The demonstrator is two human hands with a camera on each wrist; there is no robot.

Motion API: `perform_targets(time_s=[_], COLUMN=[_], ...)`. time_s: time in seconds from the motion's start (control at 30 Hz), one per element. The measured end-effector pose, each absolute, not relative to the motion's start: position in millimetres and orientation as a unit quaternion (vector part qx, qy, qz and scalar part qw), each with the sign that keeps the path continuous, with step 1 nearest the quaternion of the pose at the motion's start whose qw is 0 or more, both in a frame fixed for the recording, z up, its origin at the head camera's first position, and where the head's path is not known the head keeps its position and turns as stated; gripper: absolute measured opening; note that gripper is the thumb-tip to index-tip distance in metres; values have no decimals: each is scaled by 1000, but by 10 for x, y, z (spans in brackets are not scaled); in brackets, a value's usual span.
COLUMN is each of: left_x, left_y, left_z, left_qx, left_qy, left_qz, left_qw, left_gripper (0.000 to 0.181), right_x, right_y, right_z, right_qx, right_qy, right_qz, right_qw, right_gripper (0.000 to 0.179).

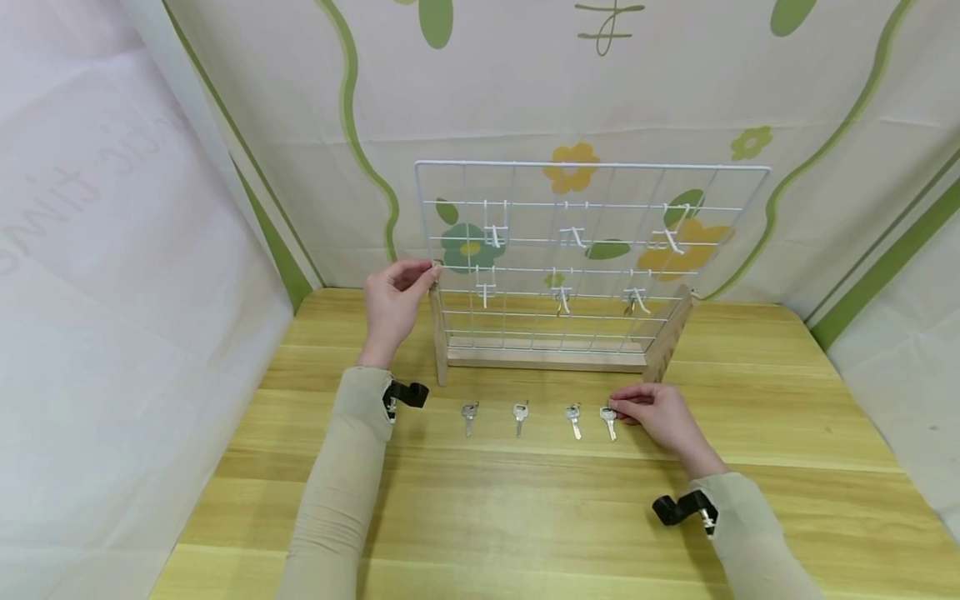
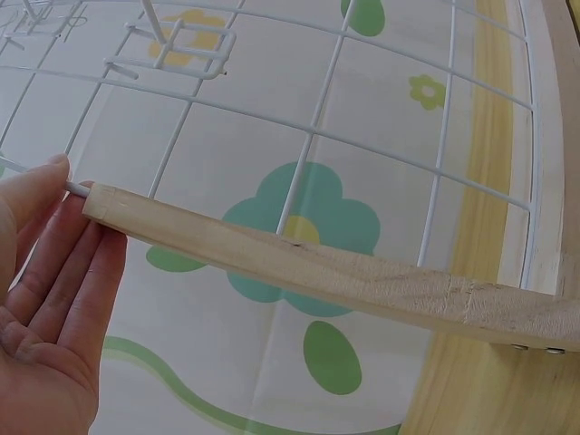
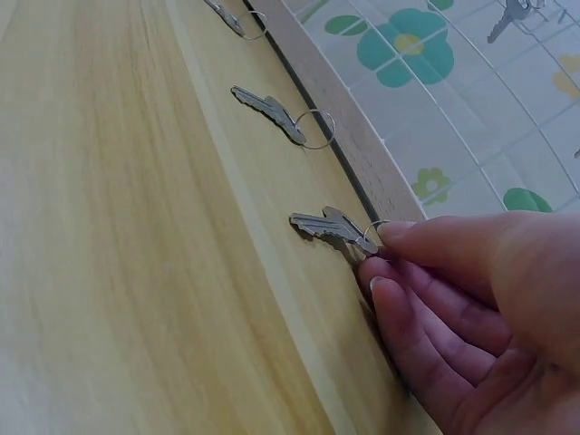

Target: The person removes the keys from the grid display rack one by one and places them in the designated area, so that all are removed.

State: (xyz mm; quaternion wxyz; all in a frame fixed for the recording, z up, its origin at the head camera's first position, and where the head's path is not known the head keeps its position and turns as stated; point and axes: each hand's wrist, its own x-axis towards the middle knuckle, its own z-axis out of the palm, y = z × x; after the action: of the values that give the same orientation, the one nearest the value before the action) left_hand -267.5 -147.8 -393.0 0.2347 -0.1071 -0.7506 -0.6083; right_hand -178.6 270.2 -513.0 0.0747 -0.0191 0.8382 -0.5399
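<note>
My left hand grips the left side of a white wire rack, where the grid meets the top of its wooden upright. Thumb and fingertips pinch there in the left wrist view. Low at the right, my right hand pinches the ring of the rightmost silver key. That key's blade points away from the fingers toward the near side. Beside it lies another key, which seems to overlap it in the right wrist view. Farther left are a third key and a fourth.
White hooks stand on the grid in two rows. Keys appear to hang from the lower middle hook and the lower right hook. The rack's wooden base rests on the wood-grain table. A flowered cloth hangs behind.
</note>
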Motion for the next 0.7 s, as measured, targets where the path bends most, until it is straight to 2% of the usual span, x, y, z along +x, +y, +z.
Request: perform_targets(time_s=[0.27,0.43,0.7], left_x=[-2677,-2678,-2680], left_y=[-1474,-1475,-1479], left_z=[-3911,-3911,-3921], left_qx=[-112,-113,-116], left_qy=[-750,-751,-748], left_qz=[-607,-605,-608], left_qw=[239,239,241], left_gripper=[23,24,22], right_x=[-1784,-1766,-1740], right_y=[2711,2735,2720], right_z=[-5118,-5082,-4752], right_qx=[-17,-12,-25], right_qy=[843,844,866], right_qz=[-533,-531,-499], right_qw=[73,73,13], right_gripper=[20,31,46])
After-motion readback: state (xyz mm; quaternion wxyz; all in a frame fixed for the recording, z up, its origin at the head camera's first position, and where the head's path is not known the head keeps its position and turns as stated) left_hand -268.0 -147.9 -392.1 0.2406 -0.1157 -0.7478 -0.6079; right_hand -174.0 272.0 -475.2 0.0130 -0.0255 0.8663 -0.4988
